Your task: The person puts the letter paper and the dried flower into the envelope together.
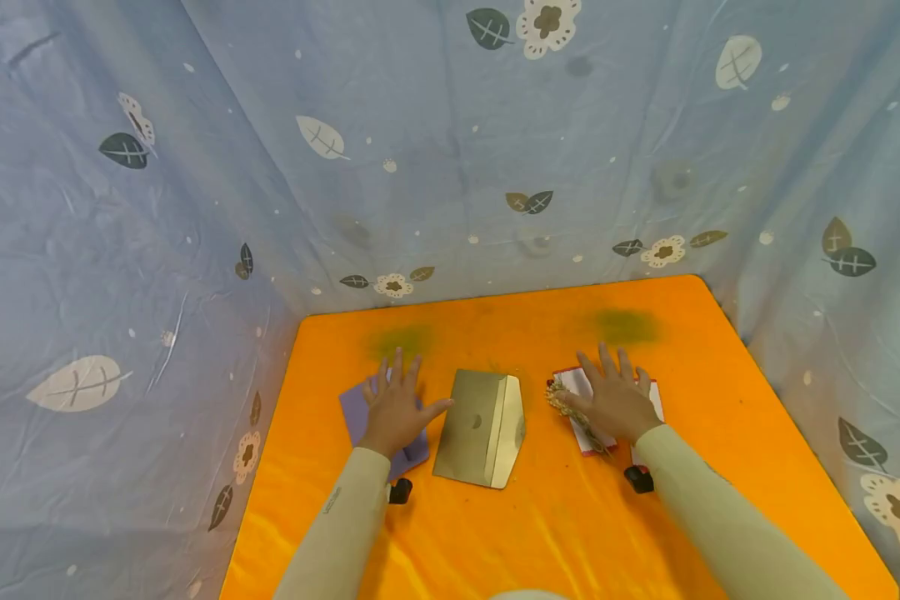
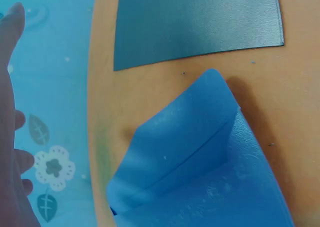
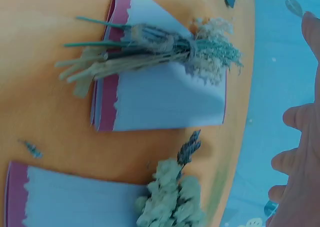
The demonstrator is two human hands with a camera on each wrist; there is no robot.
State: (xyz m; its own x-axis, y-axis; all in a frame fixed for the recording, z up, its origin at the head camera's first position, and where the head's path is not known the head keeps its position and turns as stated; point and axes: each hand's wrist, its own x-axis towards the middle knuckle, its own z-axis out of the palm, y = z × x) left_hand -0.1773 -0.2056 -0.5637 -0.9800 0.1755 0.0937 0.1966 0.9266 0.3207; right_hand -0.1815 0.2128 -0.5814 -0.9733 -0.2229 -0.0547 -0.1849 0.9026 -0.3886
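Observation:
My left hand (image 1: 396, 410) is spread, fingers straight, over a purple envelope (image 1: 354, 408) that looks blue in the left wrist view, its flap (image 2: 175, 142) raised. To the right of this hand lies a gold envelope (image 1: 465, 429), flap folded out to the right. Fingers also spread, my right hand (image 1: 617, 400) hovers above two white cards with red edges. On one card (image 3: 165, 104) rests a bunch of dried flowers (image 3: 165, 52) tied with twine. The other card (image 3: 80, 199) carries a pale dried flower cluster (image 3: 170, 197) with a dark sprig. Neither hand holds anything.
The orange table (image 1: 562, 542) meets a patterned blue curtain (image 1: 435, 208) at its back and both sides. A small loose sprig (image 3: 32, 149) lies between the cards. Black wrist cameras (image 1: 401, 492) sit under both wrists.

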